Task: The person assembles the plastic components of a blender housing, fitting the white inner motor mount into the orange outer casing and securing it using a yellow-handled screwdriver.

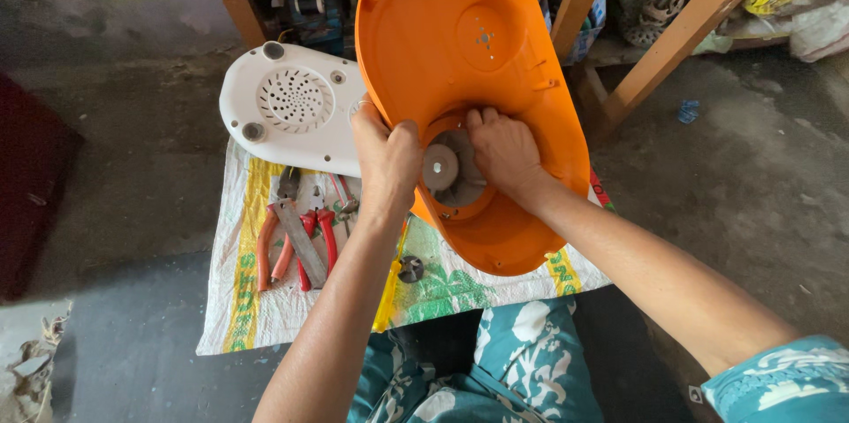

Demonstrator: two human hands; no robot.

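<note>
Orange housing (460, 52): tilted up over the printed mat (265, 299) on the floor, its hollow inside facing the person.
Left hand (387, 162): clenched on the housing's left rim.
Right hand (504, 151): fingers pressed on the grey fan part (445, 168) inside.
Done: white base cover (292, 109) lies apart, already off.
Left: fan part is not yet out.
Tools: pliers (296, 242) lie untouched.
</note>
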